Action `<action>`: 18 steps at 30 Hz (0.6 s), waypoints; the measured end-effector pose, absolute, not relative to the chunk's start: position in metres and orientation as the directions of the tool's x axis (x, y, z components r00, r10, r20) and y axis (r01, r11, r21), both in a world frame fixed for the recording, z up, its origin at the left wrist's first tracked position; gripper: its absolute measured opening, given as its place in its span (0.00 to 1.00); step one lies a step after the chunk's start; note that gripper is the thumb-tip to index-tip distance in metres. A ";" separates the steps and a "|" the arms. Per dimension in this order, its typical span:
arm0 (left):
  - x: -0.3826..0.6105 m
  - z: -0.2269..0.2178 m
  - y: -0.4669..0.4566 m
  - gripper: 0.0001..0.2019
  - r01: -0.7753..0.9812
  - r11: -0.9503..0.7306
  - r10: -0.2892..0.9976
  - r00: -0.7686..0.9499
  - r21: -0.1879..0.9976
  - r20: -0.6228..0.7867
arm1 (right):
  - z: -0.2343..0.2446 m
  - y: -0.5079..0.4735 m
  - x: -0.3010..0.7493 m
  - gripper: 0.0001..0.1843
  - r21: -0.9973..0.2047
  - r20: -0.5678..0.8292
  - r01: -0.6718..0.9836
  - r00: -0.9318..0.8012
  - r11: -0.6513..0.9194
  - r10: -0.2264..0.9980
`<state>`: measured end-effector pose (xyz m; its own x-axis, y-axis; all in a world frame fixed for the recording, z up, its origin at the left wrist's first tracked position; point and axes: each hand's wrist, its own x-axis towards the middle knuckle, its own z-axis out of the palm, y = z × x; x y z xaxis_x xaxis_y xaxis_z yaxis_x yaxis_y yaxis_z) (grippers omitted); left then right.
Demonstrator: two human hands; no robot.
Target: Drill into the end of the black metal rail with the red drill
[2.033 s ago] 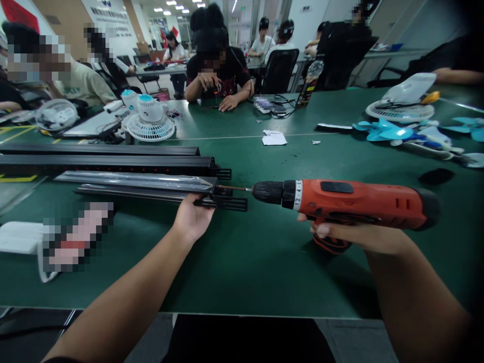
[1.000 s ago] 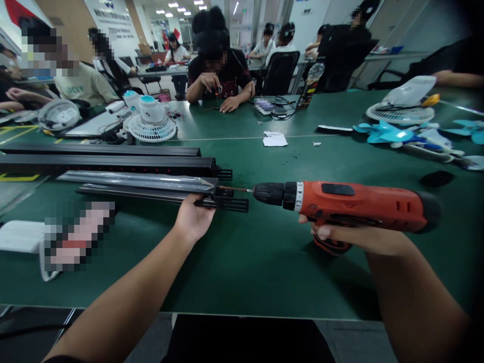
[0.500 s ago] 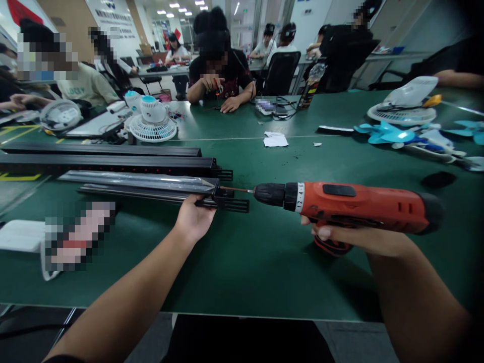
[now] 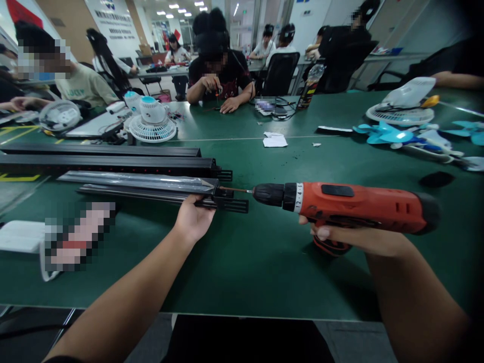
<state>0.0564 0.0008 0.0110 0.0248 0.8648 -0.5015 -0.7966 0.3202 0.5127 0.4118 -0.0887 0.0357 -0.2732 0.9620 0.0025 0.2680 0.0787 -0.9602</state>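
My right hand grips the handle of an orange cordless drill, which lies level and points left. From its black chuck a long thin driver bit reaches to the end of a black metal rail partly wrapped in clear film. The bit's tip is hidden at the black slotted end piece. Around the rail's right end curls my left hand, thumb on top and fingers out of sight below.
Two more black rails lie behind the held one. A pixelated phone-like object and a white item are at front left. Fan parts, blue fan blades, a bottle and paper sit farther back; a person works opposite.
The drill and my right hand have shifted very slightly left. My left hand and the rail look almost the same.
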 end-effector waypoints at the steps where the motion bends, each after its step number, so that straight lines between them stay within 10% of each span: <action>1: 0.056 0.011 0.001 0.30 -0.799 0.321 0.864 0.027 0.508 -0.503 | 0.035 -0.088 0.413 0.15 -0.961 -0.009 0.268 -0.283 0.070 0.959; 18: 0.060 0.016 0.000 0.30 -0.797 0.319 0.857 0.011 0.514 -0.515 | 0.040 -0.089 0.405 0.11 -0.964 0.004 0.259 -0.233 0.066 0.973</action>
